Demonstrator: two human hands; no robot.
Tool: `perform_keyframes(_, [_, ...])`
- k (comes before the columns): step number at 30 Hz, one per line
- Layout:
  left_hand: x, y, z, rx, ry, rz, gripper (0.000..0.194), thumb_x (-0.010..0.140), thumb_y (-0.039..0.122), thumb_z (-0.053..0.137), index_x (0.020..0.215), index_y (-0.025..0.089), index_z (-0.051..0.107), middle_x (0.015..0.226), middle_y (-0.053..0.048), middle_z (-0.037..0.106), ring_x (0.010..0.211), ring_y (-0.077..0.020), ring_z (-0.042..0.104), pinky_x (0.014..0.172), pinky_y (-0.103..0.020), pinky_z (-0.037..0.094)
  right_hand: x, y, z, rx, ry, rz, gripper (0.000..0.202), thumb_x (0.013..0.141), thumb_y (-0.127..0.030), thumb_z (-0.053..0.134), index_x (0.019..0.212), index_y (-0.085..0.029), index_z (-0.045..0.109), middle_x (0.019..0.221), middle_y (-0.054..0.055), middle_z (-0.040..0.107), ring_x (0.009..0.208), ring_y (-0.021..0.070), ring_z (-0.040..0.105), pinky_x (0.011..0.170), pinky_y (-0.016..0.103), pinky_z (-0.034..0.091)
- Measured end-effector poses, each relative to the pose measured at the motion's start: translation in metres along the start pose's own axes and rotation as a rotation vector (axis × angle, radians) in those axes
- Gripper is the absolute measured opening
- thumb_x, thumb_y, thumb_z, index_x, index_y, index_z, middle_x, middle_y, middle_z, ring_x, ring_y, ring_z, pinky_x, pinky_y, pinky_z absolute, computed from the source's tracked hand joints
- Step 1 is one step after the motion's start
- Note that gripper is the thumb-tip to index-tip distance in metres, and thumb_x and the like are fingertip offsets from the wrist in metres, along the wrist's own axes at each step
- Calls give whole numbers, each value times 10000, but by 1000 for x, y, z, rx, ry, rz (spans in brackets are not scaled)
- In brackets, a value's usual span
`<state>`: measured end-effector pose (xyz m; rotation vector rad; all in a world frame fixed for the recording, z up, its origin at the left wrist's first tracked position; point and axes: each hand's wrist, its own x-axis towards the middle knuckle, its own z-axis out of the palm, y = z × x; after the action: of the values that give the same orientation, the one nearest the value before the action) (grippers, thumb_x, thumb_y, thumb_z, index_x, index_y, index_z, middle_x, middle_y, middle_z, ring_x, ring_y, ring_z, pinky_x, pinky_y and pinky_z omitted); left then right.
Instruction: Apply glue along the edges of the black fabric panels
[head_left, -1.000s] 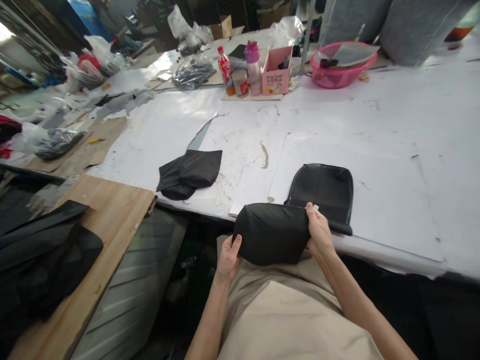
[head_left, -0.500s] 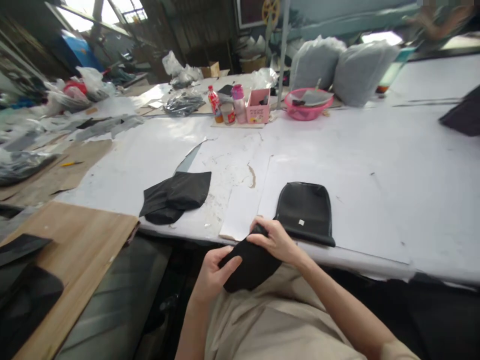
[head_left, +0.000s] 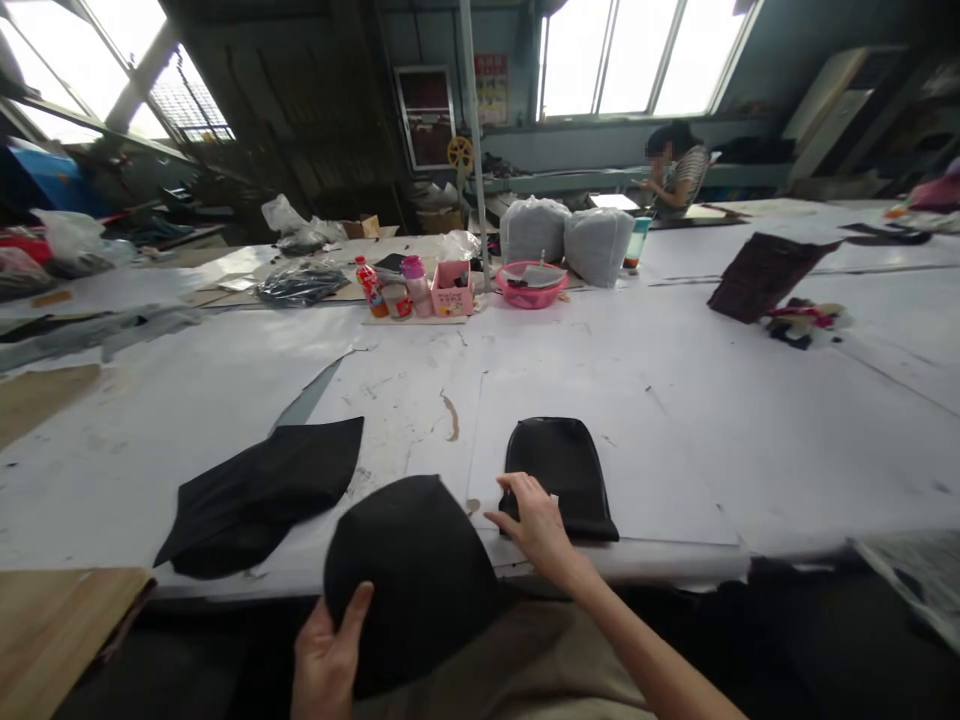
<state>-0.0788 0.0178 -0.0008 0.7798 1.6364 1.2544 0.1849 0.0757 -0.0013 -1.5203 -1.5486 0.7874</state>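
Note:
My left hand (head_left: 328, 650) grips the left edge of a black sheet piece (head_left: 409, 570) with a rounded outline, thumb on top and the other fingers hidden beneath. The piece is raised at the table's front edge, over my lap. My right hand (head_left: 538, 525) is off this piece, its thumb and fingers apart with nothing seen between them. It is in front of the lower left of a flat black rounded panel (head_left: 562, 455) with a thick lower edge; whether it touches the panel I cannot tell. More black pieces (head_left: 262, 490) lie overlapped on the left.
The white-covered table (head_left: 675, 420) stretches ahead. Toward the back stand a red-labelled bottle (head_left: 371, 288), a pink box (head_left: 453, 290), a pink basket (head_left: 531, 290) and grey wrapped bundles (head_left: 534, 232). A wooden board (head_left: 67, 620) is at lower left. A person (head_left: 679, 175) is at the far side.
My right hand has let go of the black piece and moved right, to the rounded panel. The left hand keeps the piece, which is now spread out flatter. The view has tilted up and turned right.

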Motion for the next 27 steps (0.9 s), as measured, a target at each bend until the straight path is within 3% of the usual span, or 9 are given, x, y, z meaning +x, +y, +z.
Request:
perform_keyframes(4, [70, 32, -20, -49, 340, 323, 316, 721, 464, 787, 973, 300, 691, 1121, 120, 735, 1256, -276, 591, 1165, -465, 409, -21, 36, -29, -459, -112, -97, 268, 770, -89, 711, 995, -223, 657, 1150, 92, 668, 1106, 298, 600, 927, 433, 476])
perform_keyframes(6, [100, 37, -26, -185, 491, 283, 205, 794, 400, 732, 916, 260, 646, 1027, 106, 740, 1182, -256, 633, 1131, -514, 435, -30, 48, -37, -503, -104, -80, 263, 763, -18, 653, 939, -211, 666, 1136, 89, 679, 1104, 291, 611, 918, 419, 485])
perform_keyframes(9, [114, 21, -22, -376, 445, 88, 136, 913, 296, 582, 842, 181, 577, 834, 9, 713, 969, -202, 701, 1058, -503, 496, -37, 53, -41, -472, -30, -57, 235, 809, -5, 570, 892, -208, 654, 1049, 70, 690, 1031, 260, 623, 879, 388, 491])
perform_keyframes(14, [36, -20, 25, -363, 38, -70, 351, 833, 404, 706, 1040, 135, 618, 937, -89, 727, 888, -216, 720, 928, -421, 561, -45, 29, -31, -255, 60, -147, 204, 902, -64, 517, 939, -226, 635, 1003, 46, 676, 945, 212, 617, 823, 331, 499])
perform_keyframes(16, [-1, -22, 50, -373, -302, -229, 530, 827, 503, 708, 1202, 146, 594, 1088, -134, 715, 974, -265, 711, 900, -434, 561, -50, 12, -20, -195, -50, -232, 193, 931, -90, 508, 941, -231, 639, 993, 44, 674, 921, 200, 613, 797, 311, 501])
perform_keyframes(18, [-22, -19, 70, -418, -482, -295, 552, 851, 514, 675, 1271, 171, 574, 1164, -138, 696, 997, -267, 695, 856, -399, 557, -57, -3, -6, -194, -219, -348, 198, 949, -101, 488, 920, -223, 642, 957, 46, 674, 870, 191, 610, 754, 300, 501])
perform_keyframes(21, [-27, -18, 80, -363, -400, -267, 461, 762, 318, 762, 1175, 152, 642, 1068, -94, 721, 944, -224, 676, 824, -310, 523, -68, -14, 9, -271, -422, -523, 209, 965, -151, 491, 826, -217, 632, 867, 39, 675, 778, 187, 612, 689, 301, 500])
perform_keyframes(23, [-24, -23, 74, -314, -293, -250, 423, 690, 186, 750, 1104, 148, 675, 996, -62, 728, 915, -197, 661, 815, -273, 505, -69, -6, 7, -280, -409, -557, 194, 984, -261, 509, 856, -238, 653, 915, 38, 691, 799, 189, 643, 699, 301, 522])
perform_keyframes(27, [-25, -35, 61, -443, -222, -293, 443, 639, 133, 678, 1081, 168, 674, 970, -31, 719, 811, -155, 645, 740, -255, 497, -43, 42, -17, -309, 215, -300, 406, 938, -565, 502, 1107, -229, 657, 1171, 133, 657, 1064, 314, 647, 905, 464, 533])
